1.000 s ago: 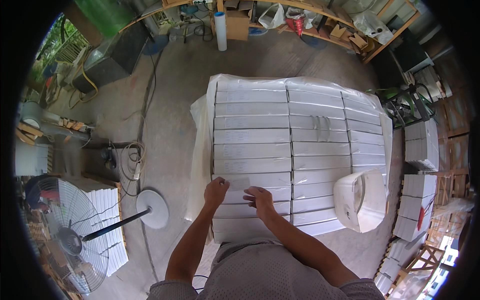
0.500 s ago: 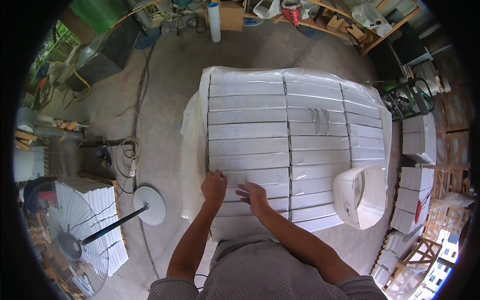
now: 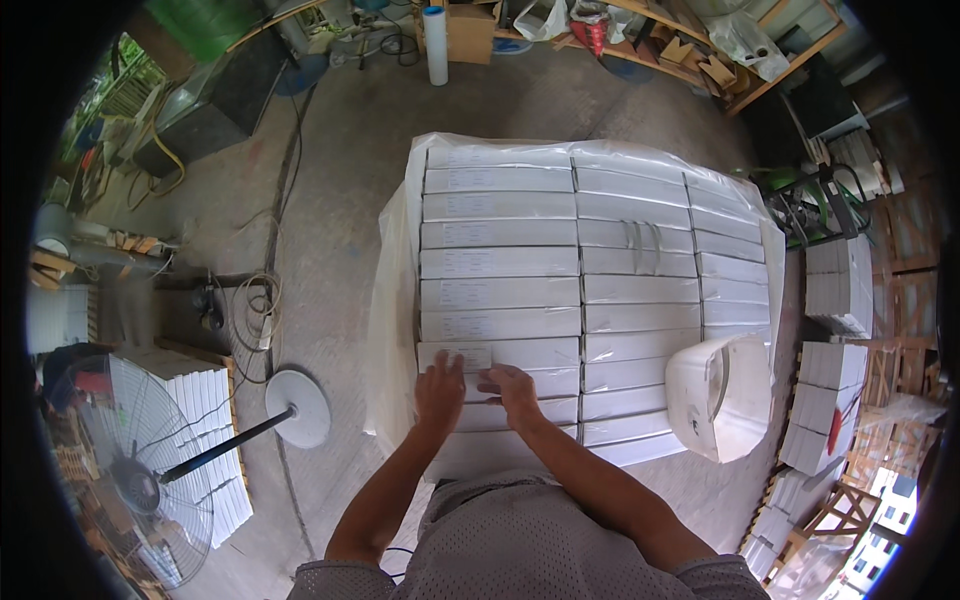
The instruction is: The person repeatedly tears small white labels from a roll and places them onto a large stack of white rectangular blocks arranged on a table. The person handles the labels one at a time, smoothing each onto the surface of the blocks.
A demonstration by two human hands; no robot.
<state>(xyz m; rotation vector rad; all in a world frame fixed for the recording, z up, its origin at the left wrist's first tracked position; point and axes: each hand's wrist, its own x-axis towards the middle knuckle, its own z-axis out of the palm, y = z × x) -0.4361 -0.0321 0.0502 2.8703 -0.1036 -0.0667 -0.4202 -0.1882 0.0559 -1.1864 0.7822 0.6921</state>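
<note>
Down at a pale label (image 3: 476, 357) on a white box (image 3: 535, 353), just below mid-frame

Left to right: past a wire fan (image 3: 140, 485) at lower left, on to the left hand (image 3: 440, 392), fingers over the label's left part, then the right hand (image 3: 512, 388), fingers bent by its right edge. Hands a bit apart, can't tell about any pinch. Ending at a white tub (image 3: 690, 400), lower right.

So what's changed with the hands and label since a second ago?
The pale label, earlier held between both hands, has come down against a white box. The left hand has let go of its edge and shifted right, opened over its left part; the right hand stays near its right end. The white bin is unmoved.
</note>
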